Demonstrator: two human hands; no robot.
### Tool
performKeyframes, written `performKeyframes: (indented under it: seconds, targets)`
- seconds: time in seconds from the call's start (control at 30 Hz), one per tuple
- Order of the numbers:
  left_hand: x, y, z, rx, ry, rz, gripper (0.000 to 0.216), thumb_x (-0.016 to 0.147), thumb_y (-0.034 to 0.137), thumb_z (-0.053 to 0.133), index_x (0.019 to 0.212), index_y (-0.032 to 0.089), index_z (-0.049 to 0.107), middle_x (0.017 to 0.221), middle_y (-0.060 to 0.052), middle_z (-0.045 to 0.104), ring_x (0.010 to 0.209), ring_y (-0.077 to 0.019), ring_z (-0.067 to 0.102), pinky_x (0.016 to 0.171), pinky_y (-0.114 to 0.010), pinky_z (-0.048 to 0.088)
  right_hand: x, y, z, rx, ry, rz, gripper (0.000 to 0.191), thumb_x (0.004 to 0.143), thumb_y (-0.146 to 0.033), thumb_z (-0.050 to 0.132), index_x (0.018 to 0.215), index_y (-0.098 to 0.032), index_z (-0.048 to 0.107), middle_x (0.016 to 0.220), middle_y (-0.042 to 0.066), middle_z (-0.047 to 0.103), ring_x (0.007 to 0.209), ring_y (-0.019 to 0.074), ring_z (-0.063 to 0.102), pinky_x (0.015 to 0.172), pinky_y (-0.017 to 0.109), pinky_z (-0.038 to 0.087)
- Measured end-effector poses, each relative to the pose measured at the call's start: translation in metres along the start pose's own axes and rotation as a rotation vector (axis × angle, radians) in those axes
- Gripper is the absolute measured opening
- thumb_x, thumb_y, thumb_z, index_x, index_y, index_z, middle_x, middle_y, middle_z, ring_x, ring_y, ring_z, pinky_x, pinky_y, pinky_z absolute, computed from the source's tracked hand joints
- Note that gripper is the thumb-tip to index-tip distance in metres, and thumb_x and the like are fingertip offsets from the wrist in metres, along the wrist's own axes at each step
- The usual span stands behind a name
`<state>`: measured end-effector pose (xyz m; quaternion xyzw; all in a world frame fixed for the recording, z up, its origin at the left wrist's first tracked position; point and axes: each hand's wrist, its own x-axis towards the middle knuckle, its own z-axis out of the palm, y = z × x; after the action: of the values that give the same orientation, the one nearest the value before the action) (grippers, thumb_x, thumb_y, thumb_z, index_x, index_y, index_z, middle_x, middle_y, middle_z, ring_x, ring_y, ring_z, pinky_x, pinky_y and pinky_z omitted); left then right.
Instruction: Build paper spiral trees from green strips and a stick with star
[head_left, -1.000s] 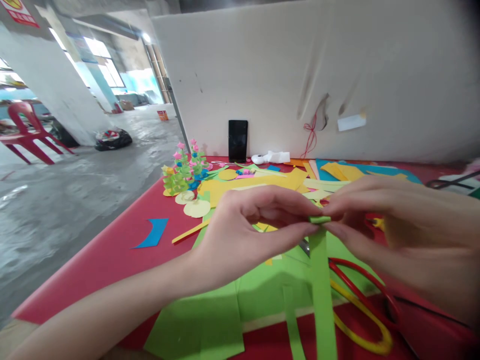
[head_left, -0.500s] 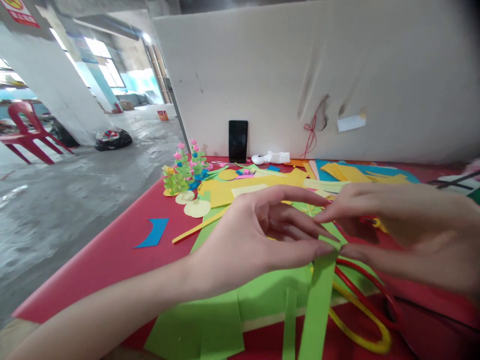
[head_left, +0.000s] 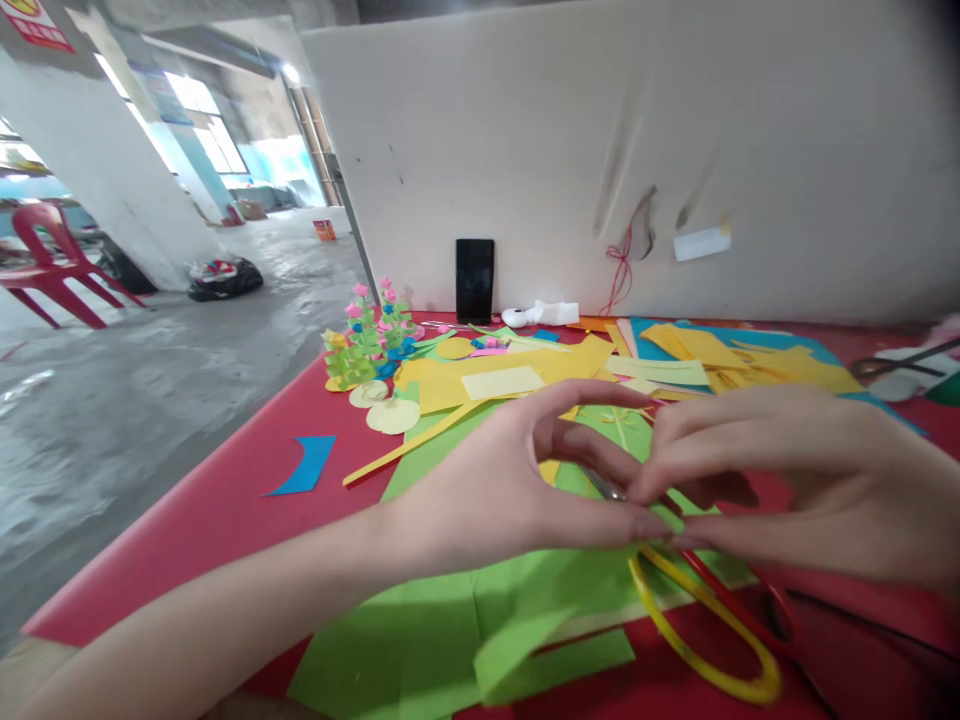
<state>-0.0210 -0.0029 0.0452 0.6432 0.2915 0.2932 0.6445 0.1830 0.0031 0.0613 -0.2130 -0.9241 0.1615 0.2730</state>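
Note:
My left hand (head_left: 555, 490) pinches a green paper strip (head_left: 670, 518) between thumb and fingers. Right beside it, my right hand (head_left: 772, 480) is closed on the same strip, and the fingertips of both hands nearly meet. The gripped part is small and partly hidden by my fingers. Below the hands lie scissors with one yellow handle (head_left: 750, 688) and one red handle (head_left: 739, 605); a bit of their metal shows between my hands. Green paper sheets (head_left: 405, 640) spread under my left forearm, with a curved green strip end (head_left: 517, 660) near the front edge.
Folded paper flowers (head_left: 364, 345) stand at the table's far left. A black phone (head_left: 475, 282) leans on the pale board (head_left: 525, 130). Yellow paper (head_left: 442, 385) and blue scraps cover the back. A blue cutout (head_left: 306, 467) lies on the red table (head_left: 210, 510).
The green strip that hung straight down from my fingers now lies off to the left. My right hand has shifted slightly downward, and both hands still pinch the strip.

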Motion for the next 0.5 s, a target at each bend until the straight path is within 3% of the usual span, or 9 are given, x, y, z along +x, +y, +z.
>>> performKeyframes:
  seconds: [0.1, 0.17, 0.27, 0.33, 0.4, 0.43, 0.5]
  targets:
    - [0.004, 0.0, -0.006, 0.032, 0.048, 0.0, 0.036, 0.077, 0.032, 0.064, 0.111, 0.028, 0.053, 0.085, 0.001, 0.068, 0.086, -0.0144, 0.061, 0.077, -0.026, 0.044, -0.001, 0.0, -0.002, -0.083, 0.029, -0.011, 0.012, 0.078, -0.024, 0.062, 0.09, -0.023, 0.062, 0.075, -0.006, 0.066, 0.067, 0.0035, 0.059, 0.061, 0.014, 0.045]
    - [0.008, -0.002, -0.011, 0.061, 0.125, 0.054, 0.025, 0.082, 0.037, 0.057, 0.103, 0.024, 0.057, 0.078, 0.0, 0.068, 0.081, -0.0142, 0.061, 0.07, -0.024, 0.044, -0.001, -0.001, -0.004, -0.15, 0.055, -0.033, 0.011, 0.08, -0.027, 0.061, 0.091, -0.025, 0.061, 0.078, -0.005, 0.068, 0.071, 0.0055, 0.061, 0.062, 0.016, 0.045]
    - [0.015, -0.007, -0.018, 0.089, 0.259, 0.178, 0.019, 0.084, 0.031, 0.054, 0.099, 0.02, 0.057, 0.07, 0.001, 0.063, 0.056, -0.0072, 0.054, 0.055, -0.02, 0.042, -0.002, -0.003, -0.006, -0.201, 0.084, -0.046, 0.01, 0.081, -0.026, 0.06, 0.091, -0.027, 0.061, 0.076, -0.005, 0.068, 0.074, 0.0075, 0.062, 0.061, 0.017, 0.046]
    - [0.018, -0.011, -0.022, 0.095, 0.293, 0.224, 0.028, 0.079, 0.022, 0.059, 0.107, 0.023, 0.054, 0.091, 0.0, 0.062, 0.051, -0.0035, 0.049, 0.047, -0.018, 0.04, -0.002, -0.004, -0.006, -0.195, 0.082, -0.04, 0.011, 0.08, -0.025, 0.061, 0.091, -0.027, 0.061, 0.075, -0.005, 0.067, 0.072, 0.0073, 0.062, 0.06, 0.017, 0.046]
    - [0.019, -0.014, -0.024, 0.061, 0.23, 0.269, 0.043, 0.073, 0.013, 0.064, 0.113, 0.027, 0.053, 0.119, -0.002, 0.053, 0.072, -0.0074, 0.057, 0.057, -0.018, 0.046, -0.002, -0.004, -0.005, -0.193, 0.087, -0.029, 0.012, 0.08, -0.024, 0.062, 0.091, -0.027, 0.061, 0.077, -0.005, 0.067, 0.072, 0.0069, 0.061, 0.061, 0.017, 0.046]
    - [0.019, -0.015, -0.024, 0.038, 0.159, 0.286, 0.046, 0.072, 0.011, 0.064, 0.114, 0.028, 0.053, 0.127, -0.001, 0.049, 0.09, -0.0115, 0.058, 0.071, -0.021, 0.049, -0.002, -0.004, -0.005, -0.194, 0.091, -0.023, 0.013, 0.079, -0.023, 0.062, 0.091, -0.027, 0.061, 0.078, -0.005, 0.066, 0.073, 0.0068, 0.061, 0.062, 0.016, 0.046]
    - [0.017, -0.014, -0.023, 0.01, -0.005, 0.286, 0.041, 0.075, 0.013, 0.061, 0.113, 0.026, 0.056, 0.13, 0.0, 0.049, 0.118, -0.0171, 0.046, 0.099, -0.029, 0.039, -0.002, -0.004, -0.003, -0.194, 0.101, -0.016, 0.014, 0.078, -0.021, 0.063, 0.092, -0.026, 0.061, 0.079, -0.005, 0.066, 0.072, 0.007, 0.061, 0.062, 0.017, 0.046]
